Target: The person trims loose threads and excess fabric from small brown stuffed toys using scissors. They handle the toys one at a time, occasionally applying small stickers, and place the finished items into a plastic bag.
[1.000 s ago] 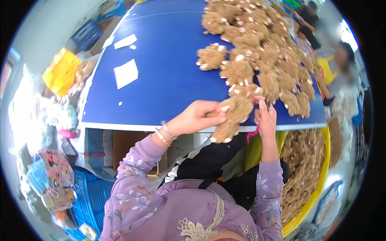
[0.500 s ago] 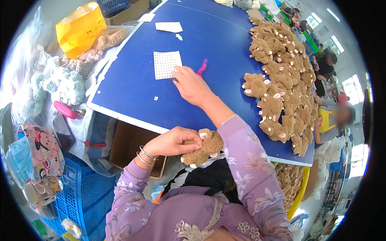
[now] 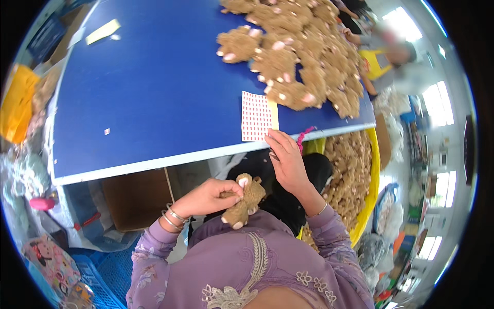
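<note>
Left hand (image 3: pixel 208 196) has a pinching grip on a fuzzy brown plush piece (image 3: pixel 252 196) — it's held over the lap, just off the near edge of the table (image 3: pixel 154 98). Right hand (image 3: pixel 289 164) is at the corner of a white sheet (image 3: pixel 256 117) with red marks — can't tell if that grip's closed on it.

The small plush (image 3: pixel 254 193) and heaped plush pieces (image 3: pixel 280 62) are tan-brown with pink and white. The sheet (image 3: pixel 256 117) is white with rows of small red marks and a yellow edge. The worktop (image 3: pixel 154 77) is blue, edged white; the cord (image 3: pixel 301 138) magenta; the blouse (image 3: pixel 216 257) lilac with flowered sleeves (image 3: pixel 343 252).
</note>
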### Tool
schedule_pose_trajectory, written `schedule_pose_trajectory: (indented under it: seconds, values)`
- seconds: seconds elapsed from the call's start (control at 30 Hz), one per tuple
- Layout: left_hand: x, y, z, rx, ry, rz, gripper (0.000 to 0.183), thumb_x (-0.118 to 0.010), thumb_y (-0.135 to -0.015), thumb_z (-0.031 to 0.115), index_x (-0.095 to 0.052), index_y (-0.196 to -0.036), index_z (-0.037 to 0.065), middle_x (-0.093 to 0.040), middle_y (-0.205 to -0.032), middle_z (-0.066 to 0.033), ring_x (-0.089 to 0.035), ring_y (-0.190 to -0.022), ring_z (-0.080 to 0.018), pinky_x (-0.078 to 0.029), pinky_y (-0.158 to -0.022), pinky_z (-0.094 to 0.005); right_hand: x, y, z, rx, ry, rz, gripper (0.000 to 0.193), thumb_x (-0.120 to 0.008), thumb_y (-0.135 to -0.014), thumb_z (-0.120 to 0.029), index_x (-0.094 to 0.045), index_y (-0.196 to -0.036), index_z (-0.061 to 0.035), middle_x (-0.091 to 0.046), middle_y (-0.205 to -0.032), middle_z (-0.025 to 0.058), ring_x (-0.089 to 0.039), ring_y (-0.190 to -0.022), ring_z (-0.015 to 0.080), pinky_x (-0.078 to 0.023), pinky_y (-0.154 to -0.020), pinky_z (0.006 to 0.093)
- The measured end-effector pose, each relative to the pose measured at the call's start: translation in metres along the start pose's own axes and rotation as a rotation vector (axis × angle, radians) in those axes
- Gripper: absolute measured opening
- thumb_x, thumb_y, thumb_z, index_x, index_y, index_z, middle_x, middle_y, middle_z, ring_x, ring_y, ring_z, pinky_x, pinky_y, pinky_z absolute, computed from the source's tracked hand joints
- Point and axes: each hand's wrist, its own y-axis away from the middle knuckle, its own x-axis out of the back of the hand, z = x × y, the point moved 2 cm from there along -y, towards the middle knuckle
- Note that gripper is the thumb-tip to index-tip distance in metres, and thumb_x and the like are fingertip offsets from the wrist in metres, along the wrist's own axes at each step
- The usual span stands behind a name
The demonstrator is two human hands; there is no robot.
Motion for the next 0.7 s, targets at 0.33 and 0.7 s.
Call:
schedule_pose_trajectory:
  seconds: [0.33,0.7]
  values:
    - [-0.068,-0.101,-0.03,0.089,0.339,0.179,0.015,-0.056,-0.094,0.01,-0.066,-0.102,0.001,-0.057,-0.072,0.0014,-0.049,-0.06,-0.0049,-0.041,-0.055,-0.0201,0.015,0.045,0.05,-0.706,-0.554,0.519,0.016,-0.057,-0.093,-0.017,-0.057,-0.091,-0.0018,-0.056,-0.076,0.001,-0.049,-0.069,0.0083,-0.042,-0.066,0.0234]
    - [-0.069,-0.129,-0.029,0.056,0.322,0.294,0.016,-0.059,-0.092,0.01,-0.067,-0.104,0.003,-0.06,-0.075,0.0008,-0.05,-0.059,-0.0067,-0.042,-0.054,-0.0222,0.003,0.042,0.066,-0.705,-0.72,0.428,0.026,-0.073,-0.081,-0.016,-0.053,-0.085,0.0001,-0.057,-0.075,0.0035,-0.051,-0.066,0.0085,-0.045,-0.06,0.0254]
